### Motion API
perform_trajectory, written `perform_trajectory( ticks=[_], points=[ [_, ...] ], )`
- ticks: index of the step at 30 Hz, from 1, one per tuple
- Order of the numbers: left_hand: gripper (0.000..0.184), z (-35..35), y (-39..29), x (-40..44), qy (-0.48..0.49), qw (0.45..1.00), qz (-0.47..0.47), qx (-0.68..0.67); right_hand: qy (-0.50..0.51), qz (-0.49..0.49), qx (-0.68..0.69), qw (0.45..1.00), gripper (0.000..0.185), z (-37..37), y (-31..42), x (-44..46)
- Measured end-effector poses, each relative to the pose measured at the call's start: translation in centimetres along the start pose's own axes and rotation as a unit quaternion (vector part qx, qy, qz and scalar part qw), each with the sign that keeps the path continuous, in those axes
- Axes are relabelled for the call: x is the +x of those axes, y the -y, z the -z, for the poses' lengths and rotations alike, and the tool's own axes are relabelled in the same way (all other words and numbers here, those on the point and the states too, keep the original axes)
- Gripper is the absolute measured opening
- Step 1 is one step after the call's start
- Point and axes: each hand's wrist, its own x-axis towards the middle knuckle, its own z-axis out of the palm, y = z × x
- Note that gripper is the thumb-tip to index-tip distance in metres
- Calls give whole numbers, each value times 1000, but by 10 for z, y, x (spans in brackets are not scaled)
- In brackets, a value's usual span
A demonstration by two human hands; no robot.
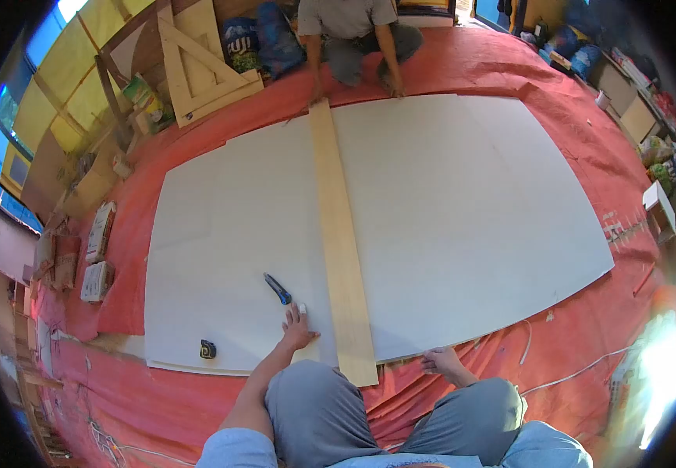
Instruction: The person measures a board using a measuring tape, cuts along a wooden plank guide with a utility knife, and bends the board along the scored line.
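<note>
A large white board [478, 210] lies flat in front of me, with a long pale wooden plank [342, 242] across it from the far edge to my knees. My left hand [299, 329] rests on the board left of the plank, fingers spread, holding nothing. Just beyond its fingertips lies a blue and black utility knife [278, 288]. A small white piece [303, 309] shows at the fingers; I cannot tell what it is. At the board's near edge, right of the plank, is my right hand [445, 363], its fingers loosely stretched. A tape measure [207, 349] sits near the left corner.
Red sheeting [502, 66] covers the floor. Across the board another person [353, 39] crouches, one hand at the plank's far end. Wooden frames [197, 62] lean behind at left, packaged bags [100, 234] lie left, and a cable [580, 370] runs at right.
</note>
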Motion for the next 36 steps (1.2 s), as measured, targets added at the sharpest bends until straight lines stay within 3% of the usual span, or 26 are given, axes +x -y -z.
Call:
perform_trajectory(
  ticks=[1, 7, 12, 15, 19, 22, 24, 27, 35, 36],
  points=[
    [125, 2, -1, -2, -2, 1000, -5, -11, -19, -13, 82, 996, 34, -1, -5, 2],
    [124, -4, 7, -1, -25, 999, -22, -24, -76, 34, 189, 979, 24, 12, -10, 3],
    [123, 8, -5, -11, -44, 998, -21, -26, -87, 2, 267, 960, 23, 13, -5, 6],
    [121, 10, -8, -16, -54, 997, -26, -46, -75, -6, 249, 966, 28, 9, -5, -2],
    [116, 9, -9, -23, -84, 995, -40, -28, 116, -67, 42, 990, 51, -31, -10, -9],
    [113, 3, -8, -27, -102, 994, -42, -27, 184, -76, -58, 978, 57, -78, -30, -7],
    [111, 2, -9, -31, -111, 992, -48, -30, 240, -28, -143, 960, 55, -107, -43, -4],
    [110, 9, -19, -34, -81, 997, -8, -3, 224, -22, -149, 963, 53, -127, -58, 6],
    [110, 1, -10, -19, -70, 998, 5, -3, 265, -55, -9, 962, 49, -156, -70, 3],
    [110, -1, -8, -17, -64, 998, 9, -3, 230, -55, 24, 971, 48, -162, -76, 3]
  ],
)
